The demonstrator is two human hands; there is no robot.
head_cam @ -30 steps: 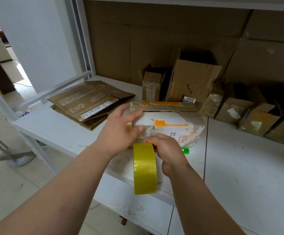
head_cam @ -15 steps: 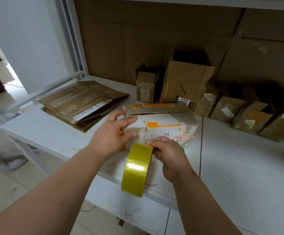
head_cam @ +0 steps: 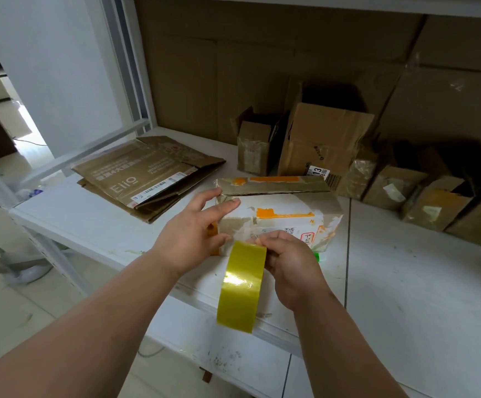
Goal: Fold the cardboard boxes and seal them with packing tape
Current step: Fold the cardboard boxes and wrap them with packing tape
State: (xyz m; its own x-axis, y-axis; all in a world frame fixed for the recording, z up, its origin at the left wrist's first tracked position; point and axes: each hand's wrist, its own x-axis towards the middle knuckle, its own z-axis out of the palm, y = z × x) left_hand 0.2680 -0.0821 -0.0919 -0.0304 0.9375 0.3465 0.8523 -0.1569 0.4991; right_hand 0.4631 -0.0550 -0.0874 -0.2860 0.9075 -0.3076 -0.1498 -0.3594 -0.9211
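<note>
The single head camera looks forward and steeply down from close above the white table (head_cam: 405, 297), with both forearms entering from the bottom edge and the cardboard-lined back wall (head_cam: 262, 67) ahead.

Two hands (head_cam: 193, 237), one tape roll (head_cam: 240, 285), eight boxes (head_cam: 279, 214).

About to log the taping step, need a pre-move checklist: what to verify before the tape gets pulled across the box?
1. Box steadied: ok, left hand presses its near-left corner with straight fingers.
2. Tape roll in hand: ok, right hand grips its top.
3. Tape end stuck to the box: cannot tell, hidden by fingers.
4. Top flap closed flat: not ok, far flap stands raised.
5. Box fully on the table: ok.
</note>
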